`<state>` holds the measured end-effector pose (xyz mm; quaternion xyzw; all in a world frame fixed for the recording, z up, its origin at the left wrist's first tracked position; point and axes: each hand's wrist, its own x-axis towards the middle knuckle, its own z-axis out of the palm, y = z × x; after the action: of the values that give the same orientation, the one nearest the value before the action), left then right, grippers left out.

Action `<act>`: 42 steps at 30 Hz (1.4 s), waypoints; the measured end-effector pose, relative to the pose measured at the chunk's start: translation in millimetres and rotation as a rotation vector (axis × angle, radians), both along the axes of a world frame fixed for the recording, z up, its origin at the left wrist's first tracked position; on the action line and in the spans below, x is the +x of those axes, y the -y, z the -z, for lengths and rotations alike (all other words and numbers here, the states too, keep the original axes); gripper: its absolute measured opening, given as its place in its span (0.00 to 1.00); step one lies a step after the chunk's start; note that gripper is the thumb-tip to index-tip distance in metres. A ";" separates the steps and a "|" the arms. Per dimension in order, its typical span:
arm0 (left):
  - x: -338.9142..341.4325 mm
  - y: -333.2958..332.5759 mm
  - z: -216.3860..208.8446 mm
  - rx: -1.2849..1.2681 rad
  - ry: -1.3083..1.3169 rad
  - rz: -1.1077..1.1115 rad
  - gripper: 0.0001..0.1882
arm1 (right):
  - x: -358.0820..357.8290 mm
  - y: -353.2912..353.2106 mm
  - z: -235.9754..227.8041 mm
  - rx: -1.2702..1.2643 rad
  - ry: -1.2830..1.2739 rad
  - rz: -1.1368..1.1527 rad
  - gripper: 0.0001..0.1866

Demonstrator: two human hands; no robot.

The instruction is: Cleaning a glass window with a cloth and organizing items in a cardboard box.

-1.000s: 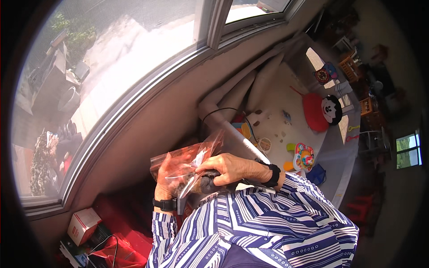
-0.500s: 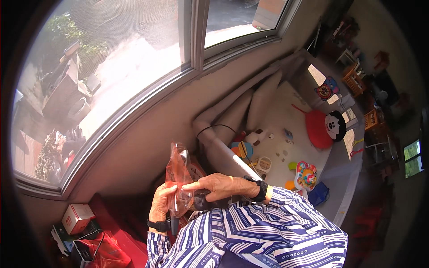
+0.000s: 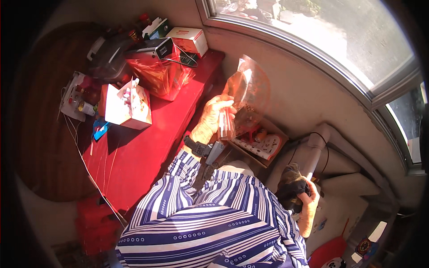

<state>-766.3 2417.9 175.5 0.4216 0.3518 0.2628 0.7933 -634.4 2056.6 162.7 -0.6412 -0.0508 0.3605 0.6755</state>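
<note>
My left hand (image 3: pixel 213 114) is closed round the lower part of a see-through, reddish-orange plastic bag (image 3: pixel 243 87). The bag stands up crumpled above my fingers in the sunlight, between the red table and the wall. Off to the right, beside my body, my right hand (image 3: pixel 309 203) is closed on a soft dark bundle (image 3: pixel 292 182), black with a brownish top. What kind of thing the bundle is, I cannot tell. An open cardboard box (image 3: pixel 263 145) with red and orange items in it sits low beyond the bag.
On the red table (image 3: pixel 167 123) at the left are a white-and-red carton (image 3: pixel 190 39), a red plastic bag (image 3: pixel 163 80), a dark device with a cord (image 3: pixel 156 48) and an open box of small items (image 3: pixel 127 107). A grey padded playpen rail (image 3: pixel 319 138) runs along the right, below the window.
The view has swung left, bringing the red table in. My right hand has left the plastic bag and moved apart to the right with the dark bundle; my left hand keeps the bag.
</note>
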 end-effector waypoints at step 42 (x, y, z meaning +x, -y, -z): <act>-46.9 -9.9 -45.7 1.273 -0.506 -0.373 0.21 | 37.1 -40.5 5.0 0.052 0.159 -0.158 0.24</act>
<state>-813.1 2427.8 221.2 0.7841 0.3697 0.4430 0.2286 -597.3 2097.1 157.6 -0.6441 -0.1637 0.3593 0.6552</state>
